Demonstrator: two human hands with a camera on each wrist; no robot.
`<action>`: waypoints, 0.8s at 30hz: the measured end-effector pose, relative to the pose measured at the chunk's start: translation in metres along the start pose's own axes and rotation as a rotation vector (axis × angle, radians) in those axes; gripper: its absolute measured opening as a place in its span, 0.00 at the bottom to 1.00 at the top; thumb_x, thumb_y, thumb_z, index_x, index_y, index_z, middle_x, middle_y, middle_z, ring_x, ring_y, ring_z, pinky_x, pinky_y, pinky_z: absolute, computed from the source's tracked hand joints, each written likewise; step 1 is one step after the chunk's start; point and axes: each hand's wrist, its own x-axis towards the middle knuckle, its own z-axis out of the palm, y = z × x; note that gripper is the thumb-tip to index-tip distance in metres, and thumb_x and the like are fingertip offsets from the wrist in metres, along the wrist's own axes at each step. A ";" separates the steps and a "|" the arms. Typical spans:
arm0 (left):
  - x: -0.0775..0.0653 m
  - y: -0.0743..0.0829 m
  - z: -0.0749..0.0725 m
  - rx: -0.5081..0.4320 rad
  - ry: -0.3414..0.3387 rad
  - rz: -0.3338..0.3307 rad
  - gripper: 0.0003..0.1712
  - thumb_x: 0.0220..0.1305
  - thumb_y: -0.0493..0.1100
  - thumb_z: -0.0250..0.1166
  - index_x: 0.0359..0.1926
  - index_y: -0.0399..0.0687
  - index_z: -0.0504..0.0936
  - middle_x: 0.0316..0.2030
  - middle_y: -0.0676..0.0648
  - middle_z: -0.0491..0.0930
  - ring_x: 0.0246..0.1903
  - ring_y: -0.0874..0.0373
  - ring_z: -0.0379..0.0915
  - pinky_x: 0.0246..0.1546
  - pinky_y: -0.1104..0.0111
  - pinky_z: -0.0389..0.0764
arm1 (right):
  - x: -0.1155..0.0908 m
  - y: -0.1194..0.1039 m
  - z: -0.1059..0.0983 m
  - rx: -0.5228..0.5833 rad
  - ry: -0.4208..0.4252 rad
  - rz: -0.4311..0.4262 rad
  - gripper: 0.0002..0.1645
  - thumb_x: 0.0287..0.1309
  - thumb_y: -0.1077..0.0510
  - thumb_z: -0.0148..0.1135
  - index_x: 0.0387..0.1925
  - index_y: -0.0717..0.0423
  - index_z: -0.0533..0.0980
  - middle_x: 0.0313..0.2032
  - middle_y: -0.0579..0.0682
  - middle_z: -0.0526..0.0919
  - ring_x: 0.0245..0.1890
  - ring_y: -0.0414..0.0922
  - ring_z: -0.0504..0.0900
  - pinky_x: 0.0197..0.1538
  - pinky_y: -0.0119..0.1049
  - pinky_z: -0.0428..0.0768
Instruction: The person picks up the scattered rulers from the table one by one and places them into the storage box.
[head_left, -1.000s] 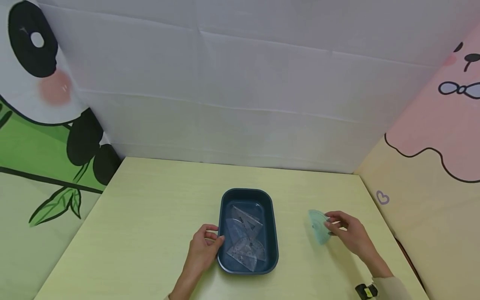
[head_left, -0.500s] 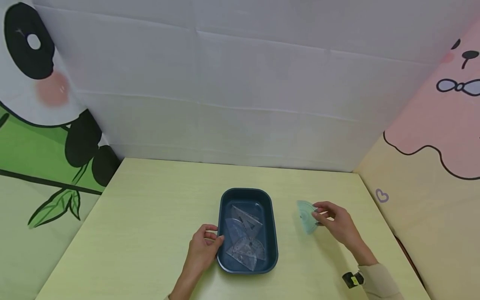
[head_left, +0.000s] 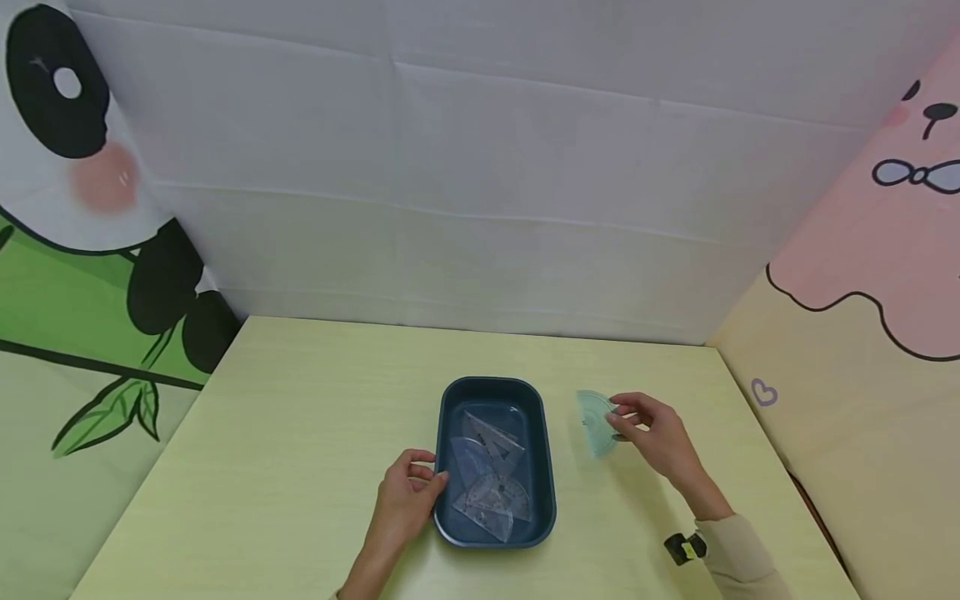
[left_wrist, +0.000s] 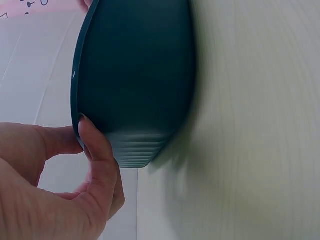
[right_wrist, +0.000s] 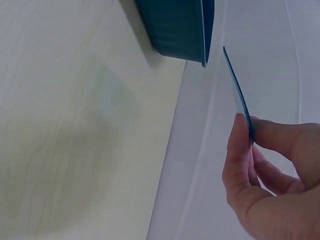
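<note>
A dark blue plastic tray (head_left: 542,467) stands on the table, with several clear set squares and a clear protractor (head_left: 517,498) lying inside it. At its left rim, my left hand (head_left: 405,500) pinches the edge between thumb and fingers; the left wrist view shows the same grip on the tray wall (left_wrist: 135,75). To the right of the tray, my right hand (head_left: 656,433) pinches a translucent green protractor (head_left: 596,421) by its edge. In the right wrist view the protractor (right_wrist: 236,82) is seen edge-on, held above the table, its tinted shadow falling on the tabletop.
The pale yellow table (head_left: 315,400) meets a white cloth wall (head_left: 480,267) at the back. Panels with cartoon prints stand at the left and right sides. A dark band with a yellow-green patch (head_left: 685,548) is at the right wrist.
My right hand has moved left and slightly away from me with the green protractor, closer to the tray. The left hand and the tray have stayed where they were.
</note>
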 end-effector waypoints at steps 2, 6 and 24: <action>0.000 0.000 0.000 0.001 0.001 0.000 0.18 0.62 0.35 0.72 0.51 0.35 0.78 0.32 0.45 0.78 0.28 0.56 0.75 0.25 0.66 0.78 | 0.001 -0.002 0.003 0.008 0.002 0.007 0.19 0.66 0.62 0.68 0.56 0.67 0.78 0.43 0.60 0.83 0.39 0.49 0.85 0.40 0.39 0.88; 0.000 0.000 0.000 -0.004 0.000 -0.002 0.18 0.61 0.35 0.71 0.51 0.35 0.78 0.32 0.45 0.78 0.28 0.57 0.75 0.24 0.66 0.78 | 0.005 -0.005 0.008 -0.004 0.004 0.022 0.19 0.67 0.62 0.68 0.56 0.66 0.78 0.43 0.60 0.83 0.40 0.50 0.84 0.40 0.40 0.88; -0.001 0.001 0.000 -0.014 -0.003 -0.006 0.18 0.62 0.35 0.71 0.51 0.35 0.78 0.32 0.45 0.78 0.28 0.56 0.75 0.23 0.66 0.79 | 0.023 -0.024 0.036 0.022 0.010 0.033 0.20 0.66 0.62 0.69 0.56 0.66 0.79 0.44 0.61 0.83 0.39 0.53 0.85 0.37 0.33 0.87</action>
